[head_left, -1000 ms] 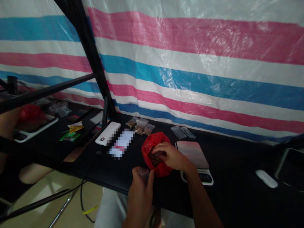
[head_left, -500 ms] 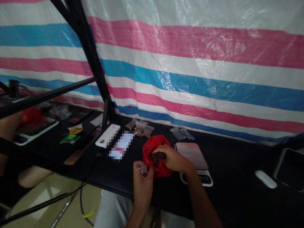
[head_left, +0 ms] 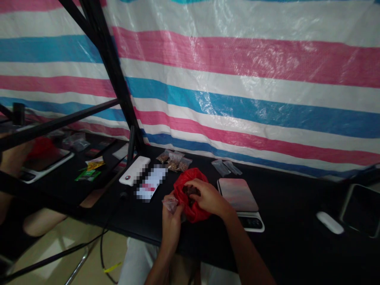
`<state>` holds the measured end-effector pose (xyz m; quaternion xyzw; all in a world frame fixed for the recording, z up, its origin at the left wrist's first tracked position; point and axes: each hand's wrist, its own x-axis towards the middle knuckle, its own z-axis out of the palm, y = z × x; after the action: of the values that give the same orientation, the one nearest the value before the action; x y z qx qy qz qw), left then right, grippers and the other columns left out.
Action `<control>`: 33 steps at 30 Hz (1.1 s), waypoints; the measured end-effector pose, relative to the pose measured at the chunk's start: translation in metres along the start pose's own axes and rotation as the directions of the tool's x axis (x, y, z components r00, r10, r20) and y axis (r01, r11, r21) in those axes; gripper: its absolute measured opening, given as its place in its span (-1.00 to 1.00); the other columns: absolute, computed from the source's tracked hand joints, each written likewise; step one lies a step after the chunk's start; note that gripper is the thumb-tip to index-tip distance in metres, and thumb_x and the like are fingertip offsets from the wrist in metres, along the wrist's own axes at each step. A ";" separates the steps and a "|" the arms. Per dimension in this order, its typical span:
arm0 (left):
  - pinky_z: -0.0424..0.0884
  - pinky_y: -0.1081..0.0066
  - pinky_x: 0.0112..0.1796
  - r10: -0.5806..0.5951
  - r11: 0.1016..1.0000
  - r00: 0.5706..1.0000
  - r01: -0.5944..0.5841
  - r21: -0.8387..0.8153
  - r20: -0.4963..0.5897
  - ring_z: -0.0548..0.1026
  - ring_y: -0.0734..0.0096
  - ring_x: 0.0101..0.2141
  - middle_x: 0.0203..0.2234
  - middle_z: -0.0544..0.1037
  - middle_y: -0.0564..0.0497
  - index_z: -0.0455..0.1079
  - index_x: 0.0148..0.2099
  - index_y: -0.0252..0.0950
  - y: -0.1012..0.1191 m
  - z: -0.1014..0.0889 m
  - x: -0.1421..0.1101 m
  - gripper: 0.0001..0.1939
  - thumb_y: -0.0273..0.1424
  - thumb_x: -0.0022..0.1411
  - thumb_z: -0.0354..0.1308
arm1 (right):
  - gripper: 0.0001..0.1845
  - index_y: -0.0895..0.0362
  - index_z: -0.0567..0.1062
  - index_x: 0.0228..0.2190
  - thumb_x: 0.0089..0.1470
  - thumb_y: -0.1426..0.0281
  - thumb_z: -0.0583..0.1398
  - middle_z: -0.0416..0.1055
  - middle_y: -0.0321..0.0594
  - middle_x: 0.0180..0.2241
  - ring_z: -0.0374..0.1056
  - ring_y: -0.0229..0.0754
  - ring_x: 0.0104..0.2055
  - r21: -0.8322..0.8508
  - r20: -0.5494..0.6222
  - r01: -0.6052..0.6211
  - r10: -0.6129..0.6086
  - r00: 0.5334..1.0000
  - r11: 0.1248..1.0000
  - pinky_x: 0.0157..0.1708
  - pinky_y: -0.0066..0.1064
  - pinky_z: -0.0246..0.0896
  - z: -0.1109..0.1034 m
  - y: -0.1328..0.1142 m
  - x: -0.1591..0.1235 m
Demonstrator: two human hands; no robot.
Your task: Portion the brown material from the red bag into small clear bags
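Observation:
A red plastic bag [head_left: 192, 211] with dark brown pieces inside lies on the black table [head_left: 285, 221]. My right hand [head_left: 208, 196] reaches into the bag's mouth, fingers pinched on some of the dark pieces. My left hand [head_left: 171, 221] is closed on a small clear plastic bag [head_left: 170, 203], held up just left of the red bag. A small digital scale [head_left: 239, 196] with a pinkish top sits right beside the red bag.
Filled small bags [head_left: 175, 160] and empty clear bags [head_left: 227, 167] lie near the striped tarp wall. A white power bank [head_left: 134, 170] and a blurred card lie at left. A black frame post [head_left: 114, 75] stands left; another person's arm [head_left: 12, 158] works beyond it.
My left hand has risen with the small clear bag toward the red bag's mouth. My right hand stays in the red bag, shifted slightly left.

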<state>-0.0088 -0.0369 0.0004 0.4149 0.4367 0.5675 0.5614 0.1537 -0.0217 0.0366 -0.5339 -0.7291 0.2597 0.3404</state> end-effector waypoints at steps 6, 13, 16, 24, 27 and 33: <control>0.43 0.35 -0.29 -0.020 0.997 0.999 0.016 0.069 0.051 0.47 0.34 -0.41 -0.47 0.44 0.09 0.36 -0.33 -0.26 0.004 -0.006 0.015 -0.81 -0.37 -0.05 0.27 | -0.42 -0.05 0.54 -0.02 -0.03 0.68 0.23 0.54 -0.24 -0.06 0.45 -0.07 0.00 0.079 -0.062 -0.003 0.008 0.998 0.997 0.06 -0.22 0.30 0.001 0.001 0.000; 0.45 0.30 -0.20 0.206 0.937 0.979 -0.194 0.291 -0.009 0.53 0.26 -0.26 -0.26 0.53 -0.02 0.32 -0.21 -0.22 0.011 -0.016 0.025 -0.78 -0.34 0.10 0.25 | -0.51 0.05 0.51 -0.04 0.01 0.66 0.16 0.55 -0.19 -0.09 0.50 -0.15 -0.09 0.249 -0.103 -0.019 0.046 0.994 0.968 -0.03 -0.25 0.41 -0.009 0.009 0.001; 0.44 0.28 -0.24 0.291 0.801 0.950 -0.305 0.516 0.110 0.54 0.22 -0.30 -0.30 0.54 -0.02 0.32 -0.13 -0.20 0.016 -0.022 0.031 -0.85 -0.36 0.23 0.15 | -0.55 0.06 0.47 -0.01 0.06 0.59 0.17 0.54 -0.17 -0.08 0.51 -0.15 -0.06 0.315 -0.101 -0.009 0.043 0.994 0.949 -0.03 -0.26 0.43 -0.016 0.006 0.000; 0.39 0.12 -0.16 0.316 0.442 0.814 -0.581 0.684 0.487 0.48 0.06 -0.18 -0.19 0.52 -0.12 0.30 0.02 -0.24 0.021 -0.015 0.041 -0.71 -0.30 0.28 0.17 | -0.57 0.06 0.44 0.03 0.11 0.43 0.29 0.52 -0.16 -0.06 0.48 -0.14 -0.03 0.543 -0.066 0.015 0.025 0.997 0.839 0.02 -0.27 0.37 -0.014 -0.008 0.002; 0.39 0.09 -0.09 0.308 0.492 0.821 -0.570 0.658 0.481 0.43 0.08 -0.11 -0.12 0.46 -0.14 0.28 0.10 -0.24 0.009 -0.016 0.040 -0.68 -0.33 0.32 0.13 | -0.58 0.06 0.46 0.00 0.08 0.46 0.30 0.52 -0.18 -0.07 0.48 -0.14 -0.05 0.506 -0.034 0.007 0.011 0.999 0.863 -0.02 -0.28 0.36 -0.009 -0.011 0.003; 0.34 0.04 0.01 0.323 0.508 0.827 -0.561 0.653 0.460 0.34 0.07 -0.01 -0.08 0.38 -0.14 0.30 0.13 -0.22 -0.011 -0.024 0.042 -0.60 -0.49 0.24 0.12 | -0.51 0.04 0.50 -0.01 -0.01 0.57 0.31 0.52 -0.20 -0.05 0.44 -0.14 -0.04 0.398 -0.013 -0.022 0.029 0.999 0.917 0.00 -0.27 0.32 -0.001 -0.012 0.004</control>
<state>-0.0297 0.0042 -0.0170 0.7858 0.4285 0.3877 0.2202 0.1470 -0.0214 0.0470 -0.4653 -0.6510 0.4020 0.4451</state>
